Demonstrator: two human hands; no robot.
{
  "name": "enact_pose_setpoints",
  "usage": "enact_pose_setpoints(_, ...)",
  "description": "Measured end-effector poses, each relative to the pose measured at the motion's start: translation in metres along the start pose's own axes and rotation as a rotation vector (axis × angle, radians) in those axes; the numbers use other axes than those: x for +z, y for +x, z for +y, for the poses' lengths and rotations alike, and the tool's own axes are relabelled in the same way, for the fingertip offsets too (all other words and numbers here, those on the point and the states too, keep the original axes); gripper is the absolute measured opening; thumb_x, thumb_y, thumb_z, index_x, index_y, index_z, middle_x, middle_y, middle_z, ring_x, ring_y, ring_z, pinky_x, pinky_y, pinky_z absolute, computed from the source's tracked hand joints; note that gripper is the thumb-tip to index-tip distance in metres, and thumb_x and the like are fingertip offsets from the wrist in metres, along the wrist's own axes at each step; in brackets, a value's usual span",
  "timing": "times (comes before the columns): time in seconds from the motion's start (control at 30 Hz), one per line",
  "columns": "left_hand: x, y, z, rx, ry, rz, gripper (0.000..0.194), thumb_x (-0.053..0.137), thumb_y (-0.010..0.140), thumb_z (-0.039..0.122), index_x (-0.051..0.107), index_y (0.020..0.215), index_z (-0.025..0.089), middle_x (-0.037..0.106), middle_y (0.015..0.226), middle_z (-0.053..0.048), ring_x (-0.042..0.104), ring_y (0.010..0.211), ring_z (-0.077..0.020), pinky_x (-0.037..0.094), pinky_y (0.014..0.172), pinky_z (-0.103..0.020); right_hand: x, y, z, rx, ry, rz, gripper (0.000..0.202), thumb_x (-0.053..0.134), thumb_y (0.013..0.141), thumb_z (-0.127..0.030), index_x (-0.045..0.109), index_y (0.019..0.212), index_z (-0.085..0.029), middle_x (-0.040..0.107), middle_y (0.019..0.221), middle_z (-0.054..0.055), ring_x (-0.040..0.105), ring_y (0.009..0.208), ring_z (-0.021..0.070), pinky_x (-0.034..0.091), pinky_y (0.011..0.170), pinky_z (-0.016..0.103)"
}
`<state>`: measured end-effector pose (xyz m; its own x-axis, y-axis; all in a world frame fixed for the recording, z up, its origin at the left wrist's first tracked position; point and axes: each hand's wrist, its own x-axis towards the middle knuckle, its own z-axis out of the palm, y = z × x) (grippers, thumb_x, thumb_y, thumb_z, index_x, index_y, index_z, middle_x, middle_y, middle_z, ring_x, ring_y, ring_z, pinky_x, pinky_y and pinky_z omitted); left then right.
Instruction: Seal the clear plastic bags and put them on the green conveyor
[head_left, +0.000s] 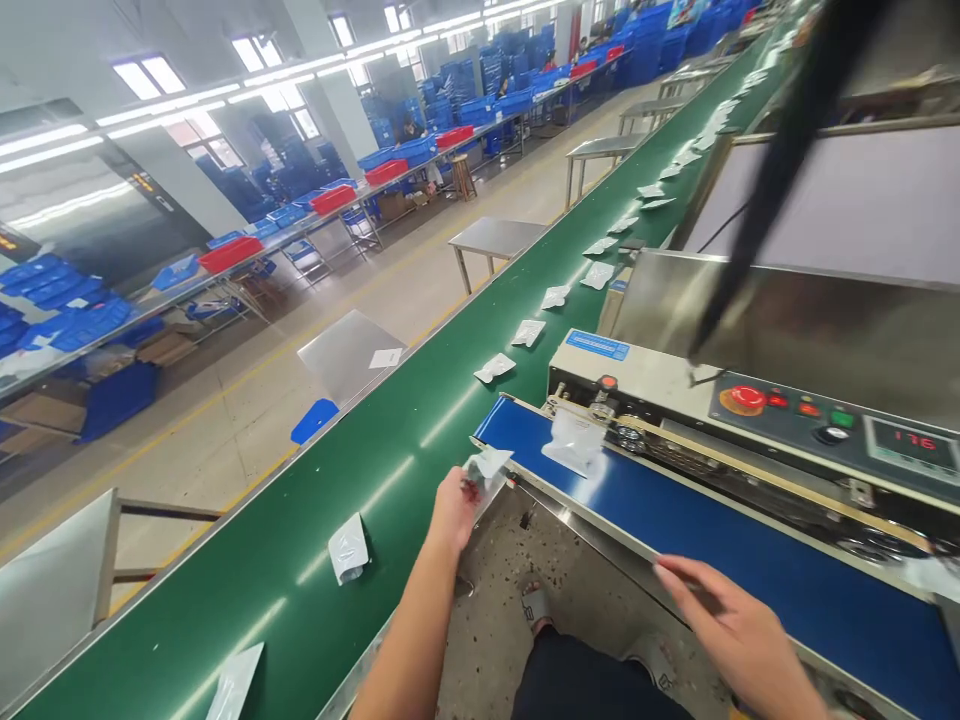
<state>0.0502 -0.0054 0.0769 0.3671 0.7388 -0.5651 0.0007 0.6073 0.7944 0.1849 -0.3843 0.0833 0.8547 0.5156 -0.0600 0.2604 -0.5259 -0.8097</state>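
Note:
My left hand (456,503) grips a small white pouch (489,464) where the green conveyor belt meets the end of the blue belt. Above the near edge of the blue belt (675,520), my right hand (731,625) has its fingers stretched out and holds nothing. Another white pouch (576,443) sits on the blue belt, its upper edge against the band sealer (645,385). On the green conveyor belt (405,420), a pouch (349,549) lies left of my left forearm, and a further pouch (238,682) is partly cut off by the frame.
Several pouches (529,333) line the far stretch of the green belt. The sealer's panel has a red stop button (743,400) and a lit display (911,440). A dark blurred strap (780,190) hangs at upper right. Steel tables (499,237) stand beyond the conveyor.

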Motion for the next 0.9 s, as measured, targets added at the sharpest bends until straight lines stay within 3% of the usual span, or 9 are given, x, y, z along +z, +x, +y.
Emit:
enact_pose_setpoints(0.13,0.081,-0.069,-0.031,-0.062,0.132,-0.407,0.022,0.079,0.073,0.037,0.072,0.08,0.017,0.071,0.081,-0.006,0.057,0.071,-0.0162,0.045,0.064,-0.027,0.015,0.028,-0.041,-0.314,0.026,0.082,0.05,0.063,0.104,-0.068,0.084,0.131,-0.031,0.076,0.146,0.01,0.072,0.135,0.0364,0.061,0.114,0.055)
enact_pose_setpoints(0.27,0.143,-0.114,-0.064,-0.133,0.325,-0.659,0.03,0.078,0.076,0.047,0.069,0.072,0.018,0.065,0.077,-0.005,0.054,0.073,-0.0173,0.043,0.067,-0.028,-0.003,0.034,-0.025,-0.375,0.034,0.233,0.035,0.06,0.11,-0.055,0.086,0.111,-0.032,0.084,0.123,0.008,0.076,0.122,0.0328,0.061,0.11,0.053)
enact_pose_setpoints(0.37,0.173,-0.132,-0.096,-0.011,0.431,-0.663,0.041,0.074,0.084,0.059,0.068,0.073,0.02,0.067,0.079,-0.006,0.059,0.08,-0.0216,0.049,0.076,-0.032,-0.033,0.02,-0.002,-0.183,0.098,0.296,0.039,0.056,0.11,-0.058,0.082,0.107,-0.029,0.084,0.113,0.008,0.079,0.108,0.03,0.063,0.101,0.045)
enact_pose_setpoints(0.43,0.189,-0.141,-0.121,0.123,0.446,-0.661,0.046,0.073,0.089,0.067,0.076,0.092,0.021,0.075,0.097,-0.009,0.065,0.096,-0.0257,0.053,0.089,-0.035,-0.054,0.007,0.013,-0.015,0.147,0.35,0.047,0.054,0.108,-0.066,0.079,0.106,-0.026,0.083,0.109,0.009,0.079,0.099,0.029,0.064,0.091,0.04)
enact_pose_setpoints(0.53,0.215,-0.156,-0.158,0.186,0.481,-0.865,0.058,0.069,0.095,0.074,0.08,0.115,0.02,0.079,0.113,-0.012,0.068,0.105,-0.0282,0.054,0.096,-0.036,-0.079,-0.01,0.039,0.185,0.205,0.438,0.057,0.053,0.102,-0.078,0.073,0.102,-0.025,0.08,0.095,0.01,0.075,0.082,0.0271,0.062,0.075,0.035)
enact_pose_setpoints(0.6,0.234,-0.167,-0.179,0.232,0.599,-1.0,0.059,0.061,0.1,0.072,0.082,0.1,0.017,0.078,0.095,-0.011,0.067,0.091,-0.0264,0.053,0.086,-0.035,-0.094,-0.019,0.06,0.28,0.226,0.499,0.059,0.054,0.097,-0.082,0.069,0.099,-0.025,0.077,0.088,0.009,0.072,0.077,0.0269,0.06,0.069,0.035)
enact_pose_setpoints(0.73,0.278,-0.185,-0.218,0.425,0.796,-1.049,0.052,0.057,0.105,0.056,0.078,0.075,0.018,0.069,0.074,-0.006,0.06,0.076,-0.022,0.046,0.075,-0.031,-0.122,-0.033,0.11,0.467,0.253,0.608,0.058,0.057,0.086,-0.08,0.067,0.098,-0.024,0.077,0.084,0.011,0.072,0.077,0.0297,0.059,0.072,0.039)
enact_pose_setpoints(0.8,0.301,-0.19,-0.242,0.328,0.824,-1.039,0.049,0.062,0.101,0.052,0.073,0.065,0.02,0.06,0.063,-0.002,0.055,0.068,-0.0204,0.043,0.069,-0.031,-0.137,-0.035,0.133,0.579,0.242,0.648,0.055,0.055,0.082,-0.074,0.069,0.096,-0.023,0.076,0.08,0.01,0.071,0.073,0.03,0.059,0.072,0.041)
enact_pose_setpoints(0.9,0.327,-0.19,-0.279,0.036,0.813,-0.882,0.046,0.072,0.089,0.05,0.065,0.054,0.021,0.049,0.053,0.001,0.047,0.059,-0.018,0.04,0.063,-0.031,-0.154,-0.031,0.157,0.673,0.228,0.652,0.054,0.052,0.08,-0.067,0.074,0.094,-0.019,0.074,0.072,0.01,0.068,0.066,0.0291,0.056,0.065,0.04)
